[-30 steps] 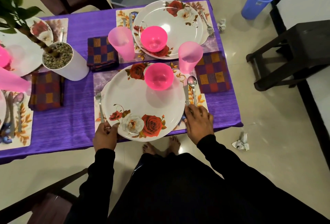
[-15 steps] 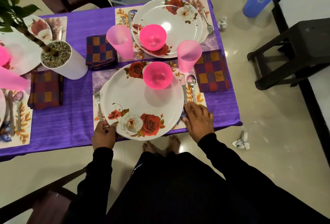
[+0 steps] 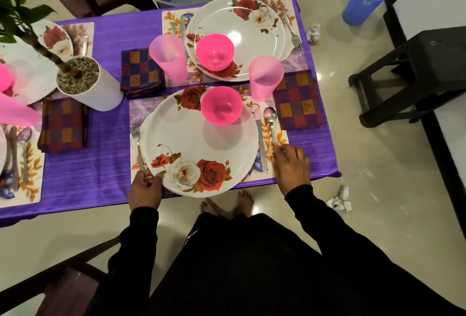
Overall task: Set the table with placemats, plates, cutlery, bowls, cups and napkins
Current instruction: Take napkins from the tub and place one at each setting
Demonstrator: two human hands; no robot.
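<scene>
Purple cloth (image 3: pixel 100 154) covers the table, and the nearest place setting sits on a floral placemat (image 3: pixel 271 144) at its front edge. Its rose-patterned plate (image 3: pixel 201 144) carries a pink bowl (image 3: pixel 221 105), with a pink cup (image 3: pixel 264 77) and a checked napkin (image 3: pixel 297 100) beyond. The left hand (image 3: pixel 145 188) pinches the handle end of the fork (image 3: pixel 137 145), just left of the plate. The right hand (image 3: pixel 290 167) covers the handle of the spoon (image 3: pixel 271 124), beside the knife (image 3: pixel 259 144); whether it grasps it I cannot tell. The step looks like squaring the cutlery. Slide each piece by its handle, parallel to the plate's sides, handle ends level, without nudging the plate.
</scene>
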